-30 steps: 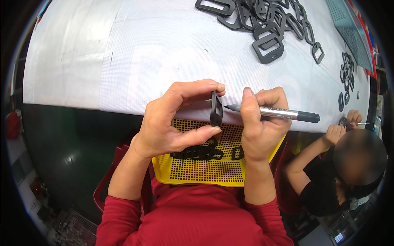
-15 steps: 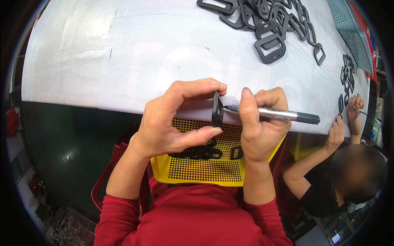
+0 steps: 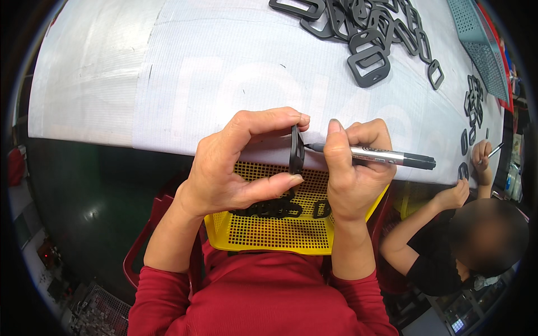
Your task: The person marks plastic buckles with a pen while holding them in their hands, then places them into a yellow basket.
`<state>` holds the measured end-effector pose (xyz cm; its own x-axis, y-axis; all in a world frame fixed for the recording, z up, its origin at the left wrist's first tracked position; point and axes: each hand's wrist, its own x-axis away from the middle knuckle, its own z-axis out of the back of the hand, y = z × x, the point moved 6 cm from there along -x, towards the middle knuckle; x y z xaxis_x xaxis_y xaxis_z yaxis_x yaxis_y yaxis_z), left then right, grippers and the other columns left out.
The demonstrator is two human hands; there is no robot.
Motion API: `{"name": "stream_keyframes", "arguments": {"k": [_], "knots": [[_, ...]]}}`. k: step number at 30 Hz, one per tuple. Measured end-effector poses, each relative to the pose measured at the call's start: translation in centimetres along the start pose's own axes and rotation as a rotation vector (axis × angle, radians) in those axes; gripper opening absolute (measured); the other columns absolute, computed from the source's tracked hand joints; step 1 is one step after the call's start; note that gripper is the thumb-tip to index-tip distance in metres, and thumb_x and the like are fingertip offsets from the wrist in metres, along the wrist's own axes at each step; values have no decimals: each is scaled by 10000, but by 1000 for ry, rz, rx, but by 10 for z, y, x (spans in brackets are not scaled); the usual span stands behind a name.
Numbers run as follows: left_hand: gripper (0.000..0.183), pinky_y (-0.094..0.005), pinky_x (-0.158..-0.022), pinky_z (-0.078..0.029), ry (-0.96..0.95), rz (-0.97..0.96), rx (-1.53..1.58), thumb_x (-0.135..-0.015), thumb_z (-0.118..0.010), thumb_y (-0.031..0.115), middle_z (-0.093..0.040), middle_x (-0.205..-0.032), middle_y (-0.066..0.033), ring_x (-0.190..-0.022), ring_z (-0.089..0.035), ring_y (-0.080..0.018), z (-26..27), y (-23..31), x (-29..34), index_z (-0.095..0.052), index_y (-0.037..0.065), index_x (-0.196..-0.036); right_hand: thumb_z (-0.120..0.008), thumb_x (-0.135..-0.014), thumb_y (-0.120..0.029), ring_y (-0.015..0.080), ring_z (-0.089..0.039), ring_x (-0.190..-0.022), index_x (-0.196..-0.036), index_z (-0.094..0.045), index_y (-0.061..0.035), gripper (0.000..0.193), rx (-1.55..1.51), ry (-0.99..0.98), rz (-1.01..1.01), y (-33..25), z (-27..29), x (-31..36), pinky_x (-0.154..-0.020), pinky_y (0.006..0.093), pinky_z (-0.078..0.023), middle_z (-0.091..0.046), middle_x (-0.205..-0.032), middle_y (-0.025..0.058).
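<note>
Between the thumb and fingers of my left hand point(image 3: 221, 162), a black rectangular frame-shaped part point(image 3: 296, 151) is pinched at its two ends, turned nearly edge-on. My right hand point(image 3: 358, 168) grips a silver-and-black marker pen point(image 3: 417, 161), uncapped, its dark tip pointing left. That tip is at the right side of the part; whether it touches, I cannot tell. Below both hands sits a yellow perforated basket point(image 3: 230, 238) with several black parts point(image 3: 269, 209) inside.
A white-covered table point(image 3: 112, 84) spreads ahead, bearing a heap of similar black frames point(image 3: 369, 66) at the far right. Farther right are another cluster point(image 3: 474, 101), a blue-grey basket point(image 3: 479, 47) and a co-worker point(image 3: 426, 252) holding a pen. A red chair point(image 3: 148, 235) stands left.
My hands, the part and the marker stay almost in place, with the part turned slightly. At right, the co-worker's hands have shifted near a black part at the table edge.
</note>
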<state>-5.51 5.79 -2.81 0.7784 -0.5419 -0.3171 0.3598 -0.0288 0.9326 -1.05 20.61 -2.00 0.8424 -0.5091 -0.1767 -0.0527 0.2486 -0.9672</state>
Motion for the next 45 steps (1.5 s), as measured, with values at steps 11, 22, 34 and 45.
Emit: {"name": "stream_keyframes", "arguments": {"k": [11,22,34,45], "knots": [[586,-381,-914,-439,-78,62,98,-660,-690,-45,-521,-1131,-213,-1068,-536,-277,-1,2,1,-394,-28,-1165,-625,-817,-89,28,-471,-535,-763,-488,-42,155,-346,116,-77,9,14,3,-467,161,-330,-530,-613,13],[588,-322,-909,-435,-227,-53,-332,-625,-703,-26,-563,-1118,-124,-1075,-527,-200,-13,35,-15,-482,6,-1169,-635,-771,27,99,-576,-709,-957,-508,1,227,7,-207,-142,-14,15,9,-650,200,-455,-608,-777,84],[689,-413,-976,-394,18,-26,371,-642,-728,-27,-487,-1167,-190,-1123,-490,-307,-15,33,-15,-352,-26,-1220,-606,-841,-97,79,-561,-649,-949,-511,-50,152,-642,-170,-416,1,5,12,-572,178,-419,-641,-763,96],[622,-337,-924,-443,-48,106,-39,-645,-708,-81,-527,-1145,-167,-1091,-522,-239,-1,5,0,-415,-19,-1190,-646,-800,-84,-6,-407,-503,-771,-541,-22,125,-284,21,-276,7,17,2,-435,143,-286,-516,-606,-32]]}}
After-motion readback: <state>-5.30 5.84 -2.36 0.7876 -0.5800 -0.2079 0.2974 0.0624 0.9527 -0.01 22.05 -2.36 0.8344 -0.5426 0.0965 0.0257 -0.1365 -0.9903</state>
